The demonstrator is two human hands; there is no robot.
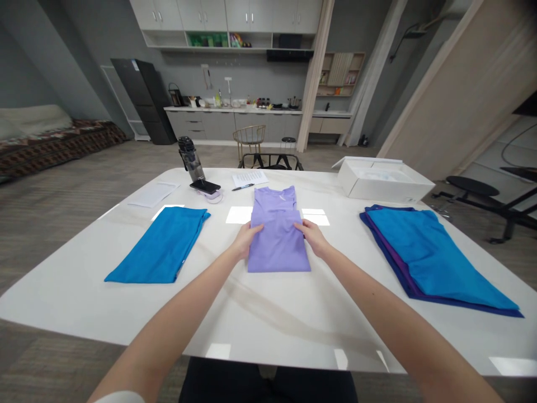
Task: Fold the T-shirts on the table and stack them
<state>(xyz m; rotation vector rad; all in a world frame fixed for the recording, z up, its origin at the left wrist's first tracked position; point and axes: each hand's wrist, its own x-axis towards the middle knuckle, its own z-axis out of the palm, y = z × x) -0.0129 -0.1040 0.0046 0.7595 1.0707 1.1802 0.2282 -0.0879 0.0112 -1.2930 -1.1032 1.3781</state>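
A lavender shirt (279,249) lies partly folded on the white table in front of me, its lower part turned up over the body and its neckline at the far end. At the left edge of the fold, my left hand (246,238) pinches the cloth, thumb on top. My right hand (312,235) grips the opposite edge the same way. The fingers under the fabric are partly hidden. To the left lies a folded blue garment (161,246). On the right, another blue garment (436,252) tops a stack with purple and navy ones beneath.
The white table (268,324) holds an open white box (384,184) at the far right. Toward the back left stand a dark bottle (192,159), a phone (205,186), paper sheets (155,193) and a pen (243,187). Chairs stand beyond the table.
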